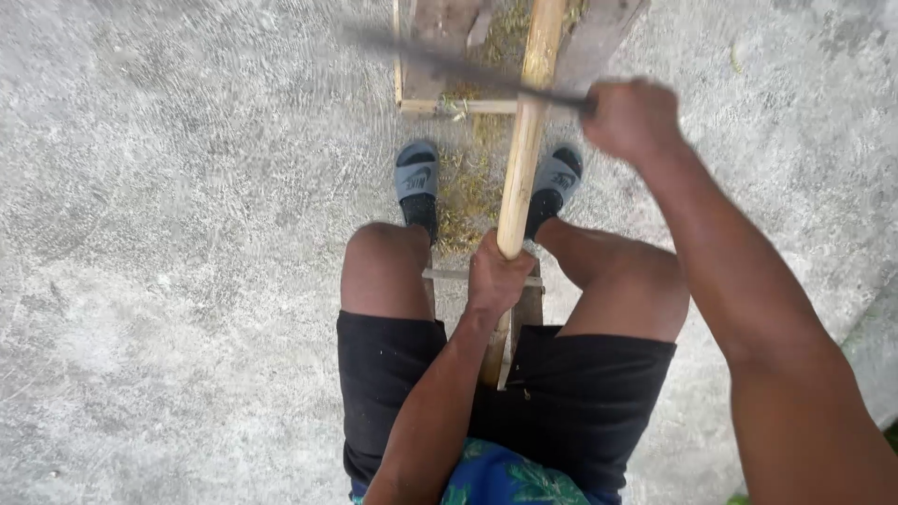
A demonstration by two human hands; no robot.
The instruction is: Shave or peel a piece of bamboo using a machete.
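A long pale bamboo pole (522, 150) runs from between my knees up toward the top of the view. My left hand (499, 273) is wrapped around it near my lap. My right hand (631, 117) grips the handle of a long dark blade (449, 64), blurred with motion, which lies across the pole at its upper part. The pole's far end rests on a wooden frame (458, 106).
I sit on a low wooden stool (527, 304) on a grey concrete floor (187, 262). My feet in grey slides (416, 173) flank a pile of greenish shavings (468, 192). A wooden board (599, 37) lies at the top right.
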